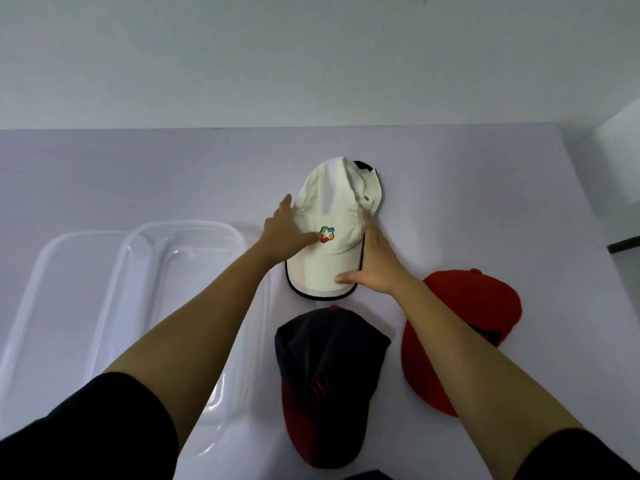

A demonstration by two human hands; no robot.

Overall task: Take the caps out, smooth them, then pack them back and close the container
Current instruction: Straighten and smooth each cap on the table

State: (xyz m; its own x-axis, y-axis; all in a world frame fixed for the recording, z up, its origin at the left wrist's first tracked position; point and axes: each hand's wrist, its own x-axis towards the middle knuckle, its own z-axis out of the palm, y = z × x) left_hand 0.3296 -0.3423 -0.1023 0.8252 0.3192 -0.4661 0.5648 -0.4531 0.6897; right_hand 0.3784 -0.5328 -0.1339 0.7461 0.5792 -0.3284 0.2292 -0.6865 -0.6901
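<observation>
A white cap (334, 216) with a coloured logo and dark-edged brim lies flat on the table's middle. My left hand (287, 233) rests flat on its left side, fingers spread. On the cap's right edge lies my right hand (375, 263), its thumb over the brim. A dark navy cap with a red brim (327, 375) lies nearer to me. A red cap (464, 327) sits to the right, partly behind my right forearm. The clear plastic container (187, 251) stands open at the left, with its clear lid (62, 282) beside it further left.
The white table (138, 174) meets a pale wall along its far edge. A white object (620, 161) stands at the far right edge. Something dark (367, 475) shows at the bottom edge below the navy cap.
</observation>
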